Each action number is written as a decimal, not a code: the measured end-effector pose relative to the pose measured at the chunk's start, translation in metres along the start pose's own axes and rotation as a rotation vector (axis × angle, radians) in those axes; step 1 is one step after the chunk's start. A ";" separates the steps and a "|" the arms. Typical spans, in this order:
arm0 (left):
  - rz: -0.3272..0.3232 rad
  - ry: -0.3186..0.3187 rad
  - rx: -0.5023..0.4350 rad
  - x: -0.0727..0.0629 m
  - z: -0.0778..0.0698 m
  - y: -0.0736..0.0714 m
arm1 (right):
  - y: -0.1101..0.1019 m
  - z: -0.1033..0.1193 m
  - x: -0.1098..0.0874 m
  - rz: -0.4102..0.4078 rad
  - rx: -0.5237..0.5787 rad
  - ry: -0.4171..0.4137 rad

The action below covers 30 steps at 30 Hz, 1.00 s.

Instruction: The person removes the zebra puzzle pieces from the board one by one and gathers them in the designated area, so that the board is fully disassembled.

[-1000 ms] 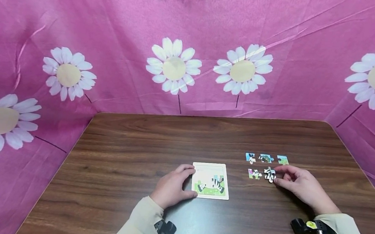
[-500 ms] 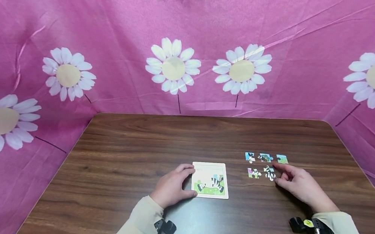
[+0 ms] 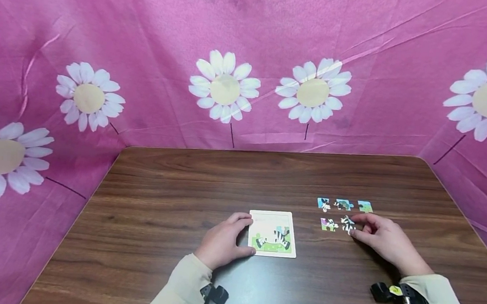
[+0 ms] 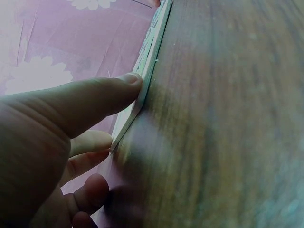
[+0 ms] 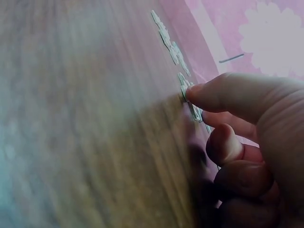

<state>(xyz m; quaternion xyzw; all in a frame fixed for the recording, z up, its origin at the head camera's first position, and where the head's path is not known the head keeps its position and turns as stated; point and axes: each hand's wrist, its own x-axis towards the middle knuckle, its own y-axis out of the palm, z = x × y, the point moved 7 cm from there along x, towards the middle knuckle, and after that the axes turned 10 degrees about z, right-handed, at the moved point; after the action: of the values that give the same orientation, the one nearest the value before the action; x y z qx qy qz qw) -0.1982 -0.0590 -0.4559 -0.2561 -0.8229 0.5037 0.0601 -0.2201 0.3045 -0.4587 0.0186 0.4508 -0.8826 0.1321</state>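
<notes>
My left hand (image 3: 225, 241) holds the left side of a square puzzle board (image 3: 292, 251), thumb at its near left corner and fingertips farther up that edge. The left wrist view shows the thumb (image 4: 109, 92) pressed on the board's rim (image 4: 151, 61). Part of a zebra on green lies assembled in the board's lower part. My right hand (image 3: 386, 240) pinches the right side of a black-and-white puzzle piece (image 3: 347, 224) on the table. In the right wrist view, the thumb (image 5: 209, 95) touches this piece (image 5: 184, 85); the index finger is partly hidden behind it.
Left of the pinched piece lies a pink-and-green piece (image 3: 329, 224). Behind them, a row holds a blue zebra piece (image 3: 323, 204), a blue-green piece (image 3: 344, 205) and a green piece (image 3: 365, 206). A pink flowered cloth (image 3: 277, 28) surrounds the wooden table (image 3: 179, 180).
The right fingers let the black-and-white piece lie flat and drew slightly off it, then closed in on its right side again. My left hand stays on the board.
</notes>
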 end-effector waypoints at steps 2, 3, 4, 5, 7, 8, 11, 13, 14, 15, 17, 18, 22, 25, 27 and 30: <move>0.002 -0.002 0.001 0.000 0.000 0.000 | 0.000 0.001 -0.001 -0.010 0.006 -0.004; 0.004 -0.005 0.001 0.000 0.000 0.000 | 0.000 0.001 -0.001 -0.018 0.014 -0.010; 0.004 -0.005 0.004 0.000 0.000 0.000 | 0.000 0.002 -0.002 -0.026 0.026 -0.017; 0.006 -0.008 0.004 0.000 0.000 0.000 | 0.000 0.003 -0.002 -0.038 0.040 -0.027; 0.011 -0.010 0.005 0.000 -0.001 0.000 | -0.001 0.005 -0.004 -0.069 0.081 -0.047; 0.013 -0.010 0.005 0.000 -0.001 0.000 | -0.001 0.006 -0.004 -0.086 0.105 -0.056; 0.017 -0.004 0.000 0.001 -0.003 0.001 | 0.000 0.013 -0.005 -0.120 0.167 -0.079; 0.012 -0.001 -0.008 0.001 -0.003 0.000 | 0.004 0.021 -0.002 -0.122 0.188 -0.098; 0.009 0.000 -0.011 0.001 -0.003 -0.001 | 0.006 0.025 -0.001 -0.119 0.191 -0.105; 0.005 0.000 -0.012 0.000 -0.003 -0.002 | 0.009 0.030 0.001 -0.114 0.195 -0.112; -0.001 -0.001 -0.012 0.000 -0.003 -0.002 | 0.014 0.038 0.005 -0.104 0.191 -0.130; -0.003 0.000 -0.009 0.000 -0.002 -0.003 | 0.017 0.042 0.006 -0.100 0.190 -0.138; -0.007 0.008 0.004 0.000 -0.002 -0.002 | 0.026 0.055 0.008 -0.091 0.204 -0.176; -0.008 0.007 0.000 0.000 -0.002 -0.002 | 0.034 0.065 0.009 -0.061 0.216 -0.201; -0.009 0.006 0.000 0.000 -0.002 -0.002 | 0.041 0.071 0.011 -0.023 0.227 -0.200; -0.008 0.005 -0.002 0.000 -0.002 -0.003 | 0.052 0.078 0.014 0.032 0.246 -0.208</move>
<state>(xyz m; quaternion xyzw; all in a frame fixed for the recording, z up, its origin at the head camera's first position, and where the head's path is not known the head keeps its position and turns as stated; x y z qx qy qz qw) -0.1983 -0.0587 -0.4528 -0.2542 -0.8243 0.5018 0.0639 -0.2135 0.2103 -0.4553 -0.0495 0.3229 -0.9261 0.1888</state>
